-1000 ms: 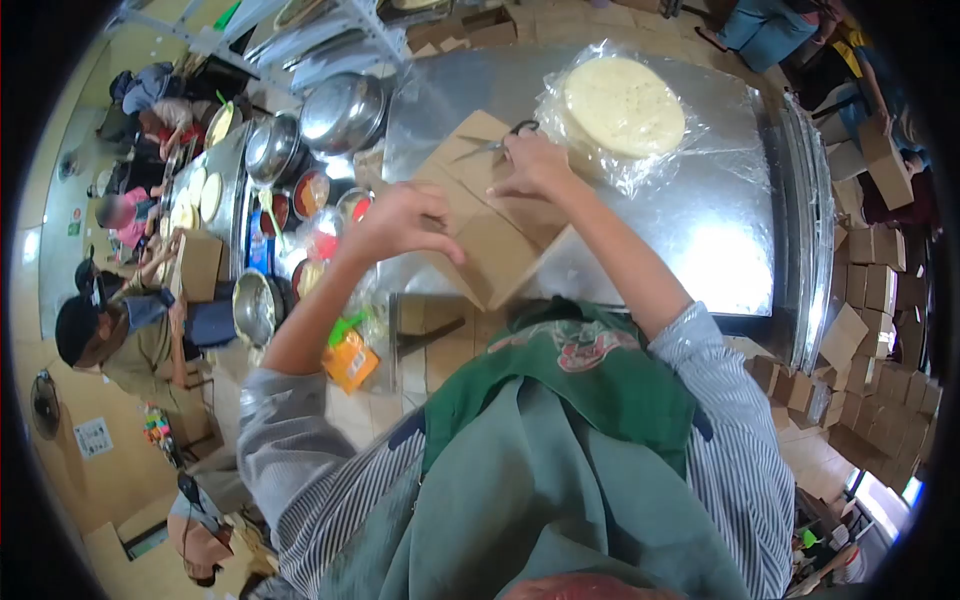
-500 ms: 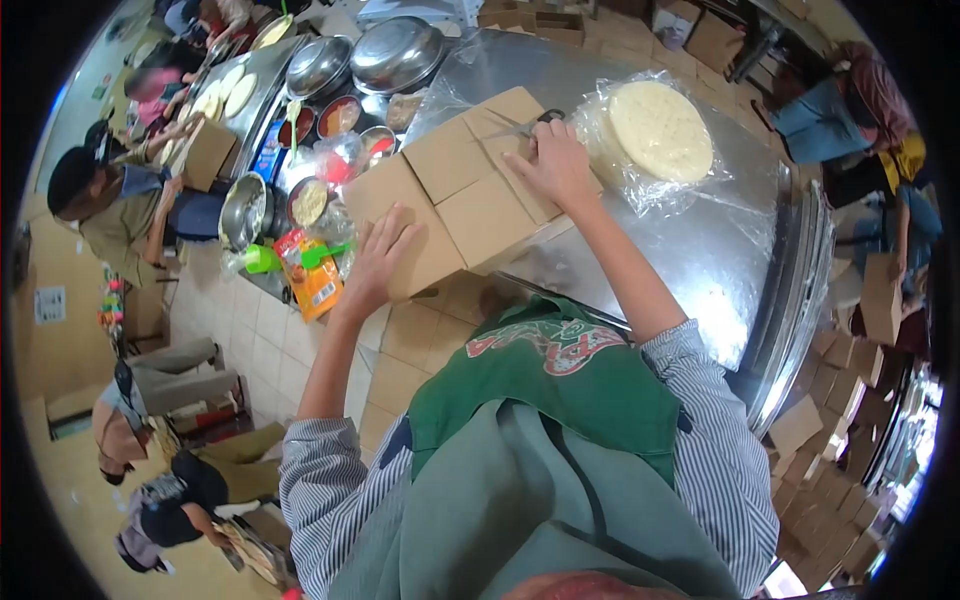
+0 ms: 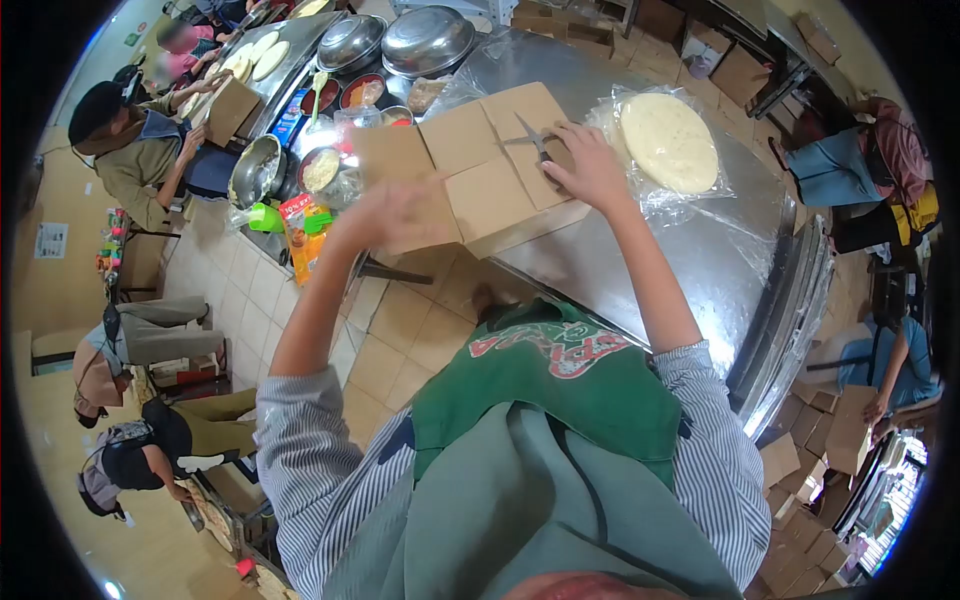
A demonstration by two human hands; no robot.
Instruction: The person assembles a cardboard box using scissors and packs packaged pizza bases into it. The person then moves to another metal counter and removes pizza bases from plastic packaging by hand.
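Note:
A closed cardboard box [image 3: 487, 207] with folded top flaps sits at the near edge of the metal table. My right hand [image 3: 592, 168] holds a pair of scissors [image 3: 541, 150] by the dark handles over the box's right side, blades spread apart and pointing away to the left. My left hand [image 3: 392, 214] is over the box's left flap, its fingers smeared by motion; I cannot tell whether they touch the cardboard. Just right of the box lies a round, pale flat dough [image 3: 668, 142] on clear plastic wrap.
Metal bowls [image 3: 430, 42], a bowl of grated pale food [image 3: 321, 170], an orange packet [image 3: 303, 236] and a green cup [image 3: 265, 217] crowd the table's left side. A person [image 3: 135, 140] holds another box at the left. Stacked cardboard [image 3: 800, 500] is at the right.
The scissors have turned, with their blades now spread wide. My left hand has lifted or shifted off its flat hold on the box and is blurred. The view has shifted slightly.

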